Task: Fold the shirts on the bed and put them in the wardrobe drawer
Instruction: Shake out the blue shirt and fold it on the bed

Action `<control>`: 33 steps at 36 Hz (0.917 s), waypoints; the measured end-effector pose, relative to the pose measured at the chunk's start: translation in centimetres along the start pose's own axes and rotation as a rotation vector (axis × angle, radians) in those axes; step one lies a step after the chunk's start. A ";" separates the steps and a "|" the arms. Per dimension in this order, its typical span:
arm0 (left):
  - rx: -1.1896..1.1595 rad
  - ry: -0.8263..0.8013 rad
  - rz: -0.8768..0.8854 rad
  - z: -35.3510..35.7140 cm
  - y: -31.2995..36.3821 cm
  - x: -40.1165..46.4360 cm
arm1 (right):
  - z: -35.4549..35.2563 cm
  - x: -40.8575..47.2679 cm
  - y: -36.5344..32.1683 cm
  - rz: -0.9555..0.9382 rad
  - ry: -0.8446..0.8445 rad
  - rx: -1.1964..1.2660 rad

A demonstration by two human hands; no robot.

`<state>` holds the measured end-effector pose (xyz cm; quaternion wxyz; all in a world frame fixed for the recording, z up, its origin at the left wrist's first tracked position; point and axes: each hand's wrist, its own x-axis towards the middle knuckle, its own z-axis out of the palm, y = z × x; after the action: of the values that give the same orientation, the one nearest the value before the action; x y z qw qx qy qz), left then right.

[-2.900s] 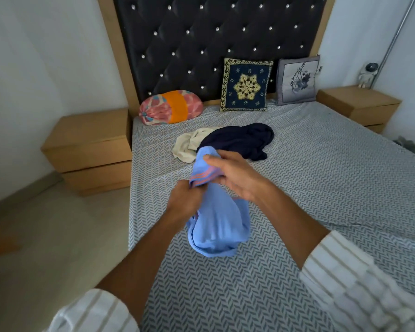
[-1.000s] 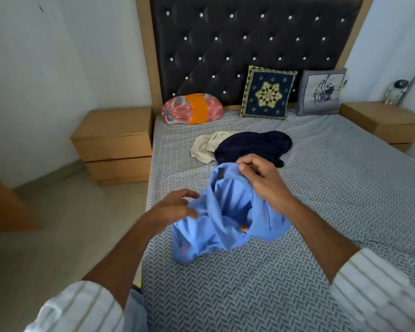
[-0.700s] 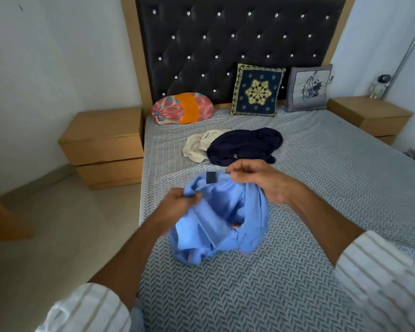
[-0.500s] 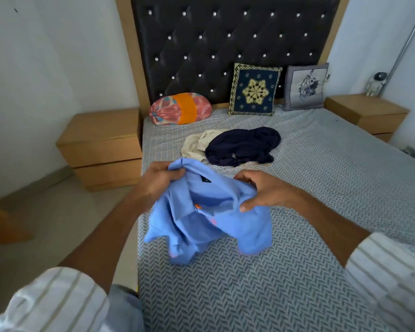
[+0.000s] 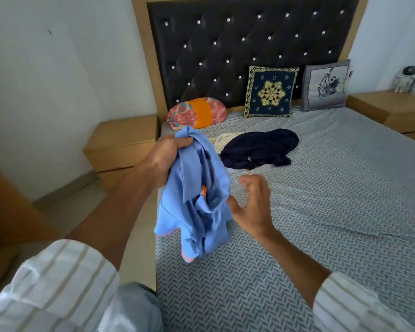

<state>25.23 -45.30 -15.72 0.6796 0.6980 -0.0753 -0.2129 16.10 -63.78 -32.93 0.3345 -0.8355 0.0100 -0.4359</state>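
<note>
Left hand (image 5: 163, 161): fingers clamped on a bunched blue shirt (image 5: 197, 202), which hangs above the bed (image 5: 345, 212) at its left edge. Right hand (image 5: 252, 207): fingers apart, loosely curled, just beside the shirt, holding nothing. Cream shirt (image 5: 222, 141) and navy shirt (image 5: 259, 148) lie crumpled mid-bed toward the headboard, touching.

blue shirt (image 5: 197, 200) dangling bunched (navy shirt (image 5: 259, 148) crumpled)

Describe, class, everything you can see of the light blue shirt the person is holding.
The light blue shirt looks like soft knit fabric, with orange trim showing at a hem and a small orange patch mid-body. It hangs bunched and unfolded, gripped at its top by the left hand. Its lower end dangles over the bed edge. The right hand is beside it, thumb near the cloth.
</note>
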 end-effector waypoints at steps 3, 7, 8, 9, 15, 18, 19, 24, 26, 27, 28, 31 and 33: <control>-0.015 -0.005 -0.003 -0.1 0.5 -0.5 | 0.9 -0.1 -1.1 -0.018 -0.194 0.030; -0.015 -0.025 -0.014 -0.3 0.6 -1.0 | 1.4 0.3 -3.3 0.219 -0.413 0.292; -0.017 -0.026 -0.019 -0.3 0.5 -1.1 | 1.7 0.4 -3.6 0.257 -0.432 0.317; -0.020 -0.027 -0.022 -0.3 0.5 -1.2 | 2.1 0.5 -3.7 0.302 -0.440 0.337; -0.036 -0.019 -0.047 -1.1 0.6 -1.9 | 2.3 1.9 -3.9 0.485 -0.316 0.484; -0.034 0.006 -0.036 -2.5 0.5 -2.0 | 0.1 3.2 -3.2 0.520 -0.259 0.582; -0.004 0.026 -0.022 -3.1 0.4 -2.0 | -0.5 3.6 -2.7 0.536 -0.231 0.619; 0.254 0.096 0.035 -5.5 -1.1 -1.5 | -4.5 6.2 -0.4 0.598 -0.076 0.656; 0.390 0.052 0.052 -5.6 -1.7 -1.0 | -5.9 7.2 0.0 0.523 -0.103 0.582; 0.437 0.004 0.070 -5.3 -1.9 -0.9 | -6.4 7.6 -0.1 0.487 -0.129 0.534; 0.480 -0.058 0.094 -4.8 -1.9 -1.0 | -6.7 7.9 0.0 0.454 -0.160 0.479; 0.755 -0.282 0.182 -3.5 -1.8 -0.9 | -7.8 8.7 0.1 0.391 -0.317 0.353; 1.027 -0.312 0.168 -3.1 -2.2 -0.5 | -9.0 9.1 0.7 0.369 -0.471 0.261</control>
<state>25.62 -42.12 -17.83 0.2466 0.8919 -0.3251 -0.1949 15.33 -72.06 -23.19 0.5053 -0.8475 0.0277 -0.1602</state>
